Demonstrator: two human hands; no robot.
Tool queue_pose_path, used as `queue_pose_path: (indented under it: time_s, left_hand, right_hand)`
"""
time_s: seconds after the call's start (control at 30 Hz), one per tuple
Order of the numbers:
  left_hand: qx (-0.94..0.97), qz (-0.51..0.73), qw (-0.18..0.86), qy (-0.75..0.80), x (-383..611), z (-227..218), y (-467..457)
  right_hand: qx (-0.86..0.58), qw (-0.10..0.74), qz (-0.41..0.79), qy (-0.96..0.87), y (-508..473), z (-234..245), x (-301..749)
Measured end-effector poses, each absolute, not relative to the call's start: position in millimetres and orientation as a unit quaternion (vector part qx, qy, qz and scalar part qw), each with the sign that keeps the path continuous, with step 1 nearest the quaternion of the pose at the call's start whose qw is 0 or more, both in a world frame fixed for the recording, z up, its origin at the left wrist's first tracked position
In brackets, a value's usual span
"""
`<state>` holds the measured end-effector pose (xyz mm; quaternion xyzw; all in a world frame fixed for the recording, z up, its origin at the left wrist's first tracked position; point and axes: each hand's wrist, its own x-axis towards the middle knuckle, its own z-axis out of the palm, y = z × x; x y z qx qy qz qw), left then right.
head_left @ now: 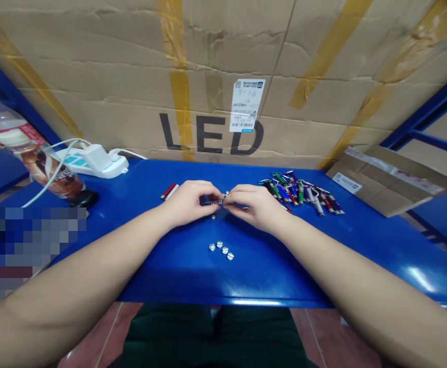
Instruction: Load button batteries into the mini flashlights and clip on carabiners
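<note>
My left hand (189,202) and my right hand (254,204) meet above the middle of the blue table (246,271). Both pinch a small dark keychain flashlight (214,201) held level between their fingertips. Several silver button cells (221,250) lie in a short row on the table just in front of my hands. One more small silver piece (213,216) sits under the left hand. A pile of coloured keychain flashlights (303,193) lies right of my right hand. A red and a white flashlight (168,191) lie left of my left hand.
A large cardboard box marked LED (223,76) walls off the back. A white power strip with a charger (95,161) and a bottled drink (35,156) stand at the far left. A flat cardboard box (390,179) lies at the right. The table's front edge is close to my body.
</note>
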<state>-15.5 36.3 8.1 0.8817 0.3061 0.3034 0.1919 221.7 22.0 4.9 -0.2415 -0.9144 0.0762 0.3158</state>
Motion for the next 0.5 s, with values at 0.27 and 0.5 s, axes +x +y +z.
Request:
queue_pose_path:
  time_s: [0.27,0.5]
  left_hand:
    - [0.880,0.292,0.188,0.325,-19,10,38]
    - [0.830,0.336,0.226,0.384,-21,9,37]
  right_hand:
    - [-0.359,0.294,0.039,-0.885,32,9,241]
    - [-0.342,0.211,0.053,-0.914,35,5,246]
